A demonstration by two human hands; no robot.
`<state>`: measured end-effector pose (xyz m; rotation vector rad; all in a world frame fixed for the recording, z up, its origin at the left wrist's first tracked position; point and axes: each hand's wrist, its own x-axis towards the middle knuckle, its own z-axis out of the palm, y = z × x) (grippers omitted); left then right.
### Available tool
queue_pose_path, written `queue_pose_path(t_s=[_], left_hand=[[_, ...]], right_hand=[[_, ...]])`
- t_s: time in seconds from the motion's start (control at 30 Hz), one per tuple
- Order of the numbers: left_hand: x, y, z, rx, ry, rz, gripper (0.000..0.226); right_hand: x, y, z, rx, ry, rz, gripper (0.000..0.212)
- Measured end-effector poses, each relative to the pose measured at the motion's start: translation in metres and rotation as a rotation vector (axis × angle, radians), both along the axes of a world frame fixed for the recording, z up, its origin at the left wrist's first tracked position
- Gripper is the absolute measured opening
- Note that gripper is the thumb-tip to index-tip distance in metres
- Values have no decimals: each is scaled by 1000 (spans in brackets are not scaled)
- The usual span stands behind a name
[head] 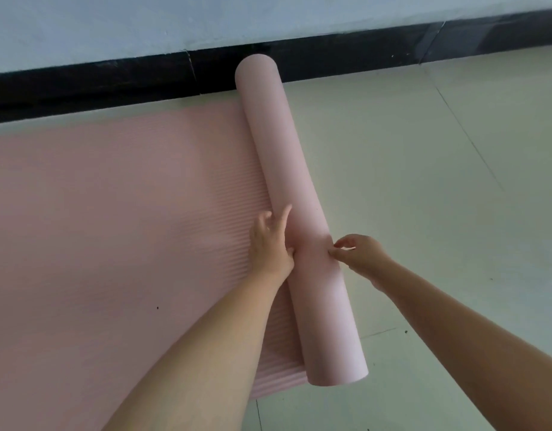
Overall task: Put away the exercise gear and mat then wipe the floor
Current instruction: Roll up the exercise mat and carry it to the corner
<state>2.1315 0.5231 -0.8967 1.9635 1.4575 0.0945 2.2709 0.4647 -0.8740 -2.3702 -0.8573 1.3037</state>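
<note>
A pink exercise mat (113, 219) lies flat on the floor across the left half of the view, its surface ribbed. Its right end is rolled into a long pink roll (287, 181) that runs from the wall down toward me. My left hand (271, 244) rests against the left side of the roll where it meets the flat mat, fingers spread and pressing. My right hand (358, 253) touches the right side of the roll with curled fingertips. Neither hand wraps around the roll.
Pale tiled floor (424, 197) stretches to the right of the roll. A black skirting board (113, 82) runs along the foot of a light wall (144, 23) at the top. Small dark specks dot the floor near the lower right.
</note>
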Motion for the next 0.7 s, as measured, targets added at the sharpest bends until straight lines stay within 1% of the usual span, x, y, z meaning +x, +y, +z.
queue_pose_path(t_s=[0.07,0.13,0.17,0.23,0.4,0.47,0.53,0.6,0.63,0.67,0.7], left_hand=[[-7,6,1,58,53,-130,71],[-14,12,4,51,122,-197,70],[-17,15,6,28,144,-202,69],[-23,21,10,-40,154,-168,63],[-34,31,18,-132,164,-36,38],[-37,31,22,-168,166,6,44],[-41,30,25,-244,103,83,47],[-46,28,27,-310,27,162,37],[-49,28,28,-296,37,170,34],[-52,27,28,-249,85,158,42],[-56,28,28,-186,148,132,56]], right_hand=[[0,2,2,8,80,-32,20],[-7,3,1,2,134,-65,10],[-12,3,1,7,170,-85,11],[-21,2,1,39,214,-106,18],[-33,-3,8,134,190,-58,26],[-37,-3,10,164,249,-89,28],[-40,0,10,183,325,-180,32],[-45,2,7,166,356,-268,44],[-48,2,5,146,373,-308,49],[-51,2,3,110,391,-334,52],[-56,1,2,47,392,-323,52]])
